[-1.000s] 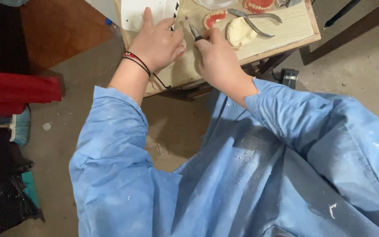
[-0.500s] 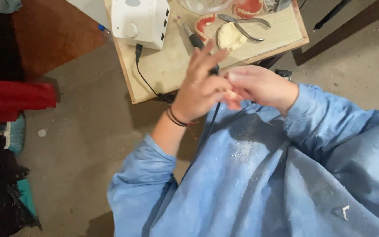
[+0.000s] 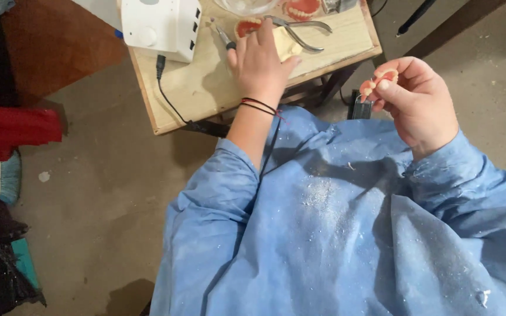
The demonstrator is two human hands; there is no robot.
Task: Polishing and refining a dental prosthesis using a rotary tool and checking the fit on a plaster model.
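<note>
My right hand [image 3: 418, 100] is raised off to the right of the small wooden table [image 3: 206, 88] and pinches a pink denture piece with white teeth [image 3: 379, 81] between thumb and fingers. My left hand [image 3: 259, 61] rests palm down on the table, fingers spread over a pale plaster block [image 3: 285, 45] and beside a pink denture [image 3: 247, 26]. A thin hand tool [image 3: 224, 36] lies just left of its fingers. Whether the left hand grips anything is hidden. Black and red bands circle the left wrist. Blue sleeves and a dusty blue gown cover my arms and lap.
A white box-shaped device [image 3: 160, 26] with a black cable [image 3: 168, 96] stands at the table's left. Metal pliers [image 3: 300, 32], another pink denture [image 3: 303, 9] and a glass bowl [image 3: 247, 6] lie at the far edge. A red cloth [image 3: 13, 131] sits at left on the concrete floor.
My hands have parted: the right one swung out to the right with the denture piece, and the left one returned to the tabletop. The view shifted, showing more of the white device.
</note>
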